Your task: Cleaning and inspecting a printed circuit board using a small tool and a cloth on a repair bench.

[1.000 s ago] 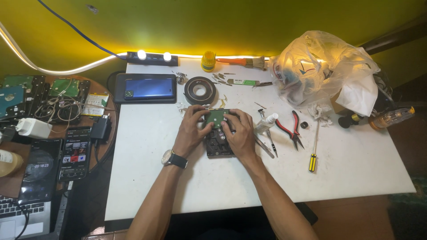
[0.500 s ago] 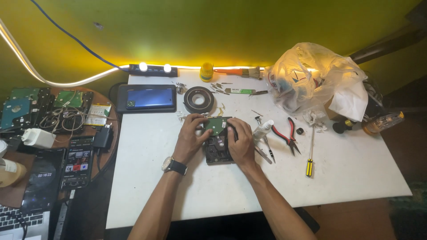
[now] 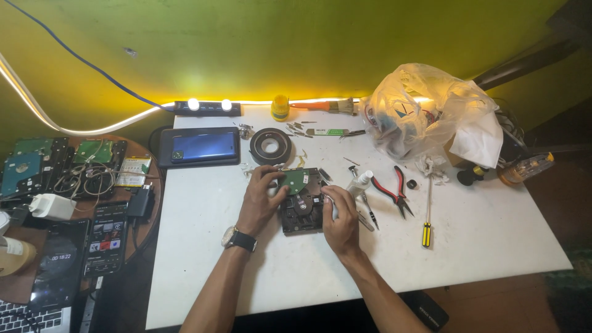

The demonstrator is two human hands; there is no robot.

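Note:
A black hard disk drive (image 3: pixel 303 208) lies flat on the white table (image 3: pixel 481 240), underside up, with a small green circuit board (image 3: pixel 295 180) at its far end. My left hand (image 3: pixel 261 201), with a black wristwatch (image 3: pixel 239 238), rests on the drive's left side, its fingers on the green board. Over at the drive's right edge is my right hand (image 3: pixel 340 215), fingers curled against the casing. What the fingertips pinch is too small to tell.
Right of the drive lie red-handled pliers (image 3: pixel 398 190), a yellow-handled screwdriver (image 3: pixel 427 216) and a small white bottle (image 3: pixel 359 183). Behind are a black tape roll (image 3: pixel 270 145), a dark tablet (image 3: pixel 199 147) and a stuffed plastic bag (image 3: pixel 431 114). More drives and phones crowd the left side table (image 3: pixel 151 213).
The head camera has shifted slightly. My right hand has slid from the drive's top to its right edge, uncovering the drive. The left hand stays on the green board.

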